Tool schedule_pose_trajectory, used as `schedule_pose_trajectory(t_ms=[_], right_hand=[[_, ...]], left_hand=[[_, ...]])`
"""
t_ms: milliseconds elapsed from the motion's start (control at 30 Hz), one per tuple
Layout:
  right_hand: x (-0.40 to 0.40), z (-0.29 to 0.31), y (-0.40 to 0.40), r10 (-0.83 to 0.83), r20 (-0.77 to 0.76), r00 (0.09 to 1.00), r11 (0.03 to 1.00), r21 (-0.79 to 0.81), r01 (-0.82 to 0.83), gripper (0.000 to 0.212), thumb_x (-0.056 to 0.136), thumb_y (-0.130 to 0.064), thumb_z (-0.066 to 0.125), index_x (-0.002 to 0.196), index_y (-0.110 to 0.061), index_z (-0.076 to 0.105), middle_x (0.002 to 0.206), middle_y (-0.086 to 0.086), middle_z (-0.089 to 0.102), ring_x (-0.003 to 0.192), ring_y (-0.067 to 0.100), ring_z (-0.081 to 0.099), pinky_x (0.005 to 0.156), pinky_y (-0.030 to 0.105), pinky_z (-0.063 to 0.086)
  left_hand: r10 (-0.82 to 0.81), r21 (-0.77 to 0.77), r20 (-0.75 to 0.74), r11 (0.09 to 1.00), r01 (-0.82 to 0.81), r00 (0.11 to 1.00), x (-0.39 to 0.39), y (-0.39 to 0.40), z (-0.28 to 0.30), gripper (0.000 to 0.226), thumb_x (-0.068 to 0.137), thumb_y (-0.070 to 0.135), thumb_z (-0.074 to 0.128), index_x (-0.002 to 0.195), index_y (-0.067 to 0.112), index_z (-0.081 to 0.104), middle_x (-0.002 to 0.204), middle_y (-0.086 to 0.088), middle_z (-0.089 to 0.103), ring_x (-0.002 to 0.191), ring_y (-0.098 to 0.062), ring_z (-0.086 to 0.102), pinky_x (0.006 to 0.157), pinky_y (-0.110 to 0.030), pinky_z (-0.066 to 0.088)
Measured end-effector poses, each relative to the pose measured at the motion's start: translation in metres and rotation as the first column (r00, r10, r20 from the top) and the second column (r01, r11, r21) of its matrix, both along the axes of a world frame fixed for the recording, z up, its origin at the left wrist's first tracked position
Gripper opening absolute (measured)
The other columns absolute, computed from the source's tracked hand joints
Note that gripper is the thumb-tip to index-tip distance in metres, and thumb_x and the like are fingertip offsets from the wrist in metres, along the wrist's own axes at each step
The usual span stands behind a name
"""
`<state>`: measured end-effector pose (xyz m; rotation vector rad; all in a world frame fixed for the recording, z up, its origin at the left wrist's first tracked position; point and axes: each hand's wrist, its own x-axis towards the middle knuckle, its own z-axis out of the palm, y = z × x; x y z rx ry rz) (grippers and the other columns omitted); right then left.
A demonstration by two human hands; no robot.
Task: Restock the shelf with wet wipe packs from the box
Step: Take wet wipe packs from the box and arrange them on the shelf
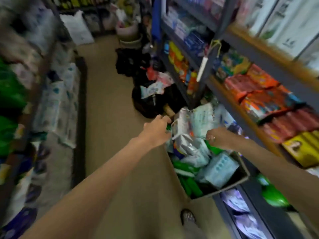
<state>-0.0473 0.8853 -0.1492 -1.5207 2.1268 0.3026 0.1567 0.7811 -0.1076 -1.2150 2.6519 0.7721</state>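
A cardboard box (242, 178) stands on the floor against the right-hand shelf (229, 100). It is heaped with wet wipe packs: silver-white ones (187, 144), pale blue ones (219, 168) and green ones (191, 185). My left hand (158, 131) reaches over the box's far left corner, and its fingers and thumb close on the edge of a silver-white pack (181, 123). My right hand (220, 137) is curled over the top of the heap and grips the lower edge of a pale pack (202, 119). The picture is blurred by motion.
The right shelf carries red and orange packets (262, 94), yellow boxes (303, 149) and purple-white packs (241, 219) at the bottom. Black bags (151, 100) with goods lie on the floor beyond the box. White packs (60, 107) line the left shelving. A foot (188, 218) shows near the box.
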Motion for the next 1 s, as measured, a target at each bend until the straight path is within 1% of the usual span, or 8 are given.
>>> schedule_pose_trajectory(t_ms=[133, 300, 367, 433, 533, 667, 867, 1000], right_hand=[[-0.055, -0.052, 0.02, -0.091, 0.092, 0.992, 0.995, 0.051, 0.087, 0.036, 0.089, -0.009, 0.05, 0.056, -0.019, 0.038, 0.062, 0.002, 0.043, 0.07, 0.02, 0.047, 0.06, 0.02, 0.036], [-0.088, -0.104, 0.021, -0.088, 0.17, 0.981, 0.994, 0.081, 0.075, 0.043, 0.088, -0.018, 0.054, 0.052, -0.016, 0.03, 0.064, 0.012, 0.04, 0.07, 0.022, 0.046, 0.052, 0.031, 0.024], [-0.094, -0.12, 0.018, -0.089, 0.2, 0.976, 0.994, 0.077, 0.074, 0.035, 0.088, -0.016, 0.053, 0.057, -0.015, 0.036, 0.064, 0.008, 0.04, 0.076, 0.024, 0.049, 0.06, 0.03, 0.032], [-0.101, -0.139, 0.018, -0.064, 0.195, 0.979, 0.997, 0.056, 0.054, 0.002, 0.087, -0.012, 0.052, 0.087, -0.01, 0.052, 0.093, 0.012, 0.053, 0.097, 0.03, 0.053, 0.075, 0.035, 0.042], [-0.114, -0.169, 0.03, 0.021, 0.026, 0.999, 0.996, 0.09, -0.023, 0.043, 0.086, -0.012, 0.054, 0.127, -0.011, 0.041, 0.131, 0.014, 0.04, 0.122, 0.033, 0.042, 0.095, 0.04, 0.038], [-0.129, -0.196, 0.043, -0.031, 0.003, 1.0, 0.978, 0.204, 0.03, 0.046, 0.086, -0.017, 0.058, 0.127, -0.006, 0.04, 0.132, 0.017, 0.041, 0.123, 0.035, 0.044, 0.098, 0.04, 0.038], [-0.14, -0.214, 0.043, -0.118, 0.008, 0.993, 0.973, 0.201, 0.114, 0.03, 0.09, 0.001, 0.043, 0.119, 0.003, 0.052, 0.123, 0.022, 0.054, 0.112, 0.038, 0.055, 0.088, 0.041, 0.047], [-0.156, -0.225, 0.054, -0.191, -0.027, 0.981, 0.951, 0.241, 0.192, 0.037, 0.092, -0.008, 0.047, 0.129, -0.004, 0.05, 0.129, 0.017, 0.05, 0.117, 0.036, 0.052, 0.09, 0.038, 0.046]], left_hand=[[-0.017, 0.101, 0.086, 0.995, 0.008, 0.996, -0.064, 0.009, -0.054, 0.041, 0.087, 0.021, 0.053, 0.127, 0.015, 0.046, 0.129, -0.01, 0.046, 0.12, -0.031, 0.047, 0.097, -0.041, 0.038], [0.046, 0.175, 0.094, 0.983, -0.062, 0.995, -0.11, 0.011, -0.098, 0.035, 0.085, 0.011, 0.051, 0.12, 0.009, 0.055, 0.12, -0.011, 0.057, 0.111, -0.031, 0.056, 0.095, -0.041, 0.044], [0.048, 0.174, 0.089, 0.983, -0.063, 0.995, -0.125, 0.014, -0.114, 0.034, 0.084, 0.008, 0.049, 0.117, 0.009, 0.057, 0.117, -0.012, 0.059, 0.108, -0.032, 0.057, 0.094, -0.042, 0.045], [0.048, 0.131, 0.056, 0.99, -0.055, 0.997, -0.137, 0.021, -0.13, 0.032, 0.084, 0.007, 0.048, 0.114, 0.01, 0.06, 0.115, -0.011, 0.061, 0.107, -0.031, 0.058, 0.092, -0.041, 0.046], [0.057, 0.01, -0.008, 0.998, -0.057, 0.998, -0.149, 0.034, -0.152, 0.031, 0.089, 0.01, 0.046, 0.116, 0.011, 0.06, 0.117, -0.009, 0.061, 0.111, -0.03, 0.055, 0.093, -0.04, 0.041], [0.012, -0.003, 0.056, 1.0, -0.012, 0.998, -0.153, 0.047, -0.179, 0.034, 0.086, 0.01, 0.048, 0.118, 0.015, 0.059, 0.124, -0.004, 0.054, 0.119, -0.025, 0.048, 0.093, -0.035, 0.035], [-0.018, 0.096, 0.067, 0.995, 0.011, 0.998, -0.151, 0.064, -0.202, 0.033, 0.084, 0.009, 0.046, 0.113, 0.009, 0.062, 0.117, -0.013, 0.056, 0.115, -0.031, 0.05, 0.093, -0.04, 0.04], [-0.059, 0.112, 0.028, 0.992, 0.055, 0.998, -0.149, 0.084, -0.211, 0.042, 0.072, 0.016, 0.038, 0.1, 0.004, 0.066, 0.102, -0.019, 0.062, 0.099, -0.038, 0.059, 0.077, -0.046, 0.049]])
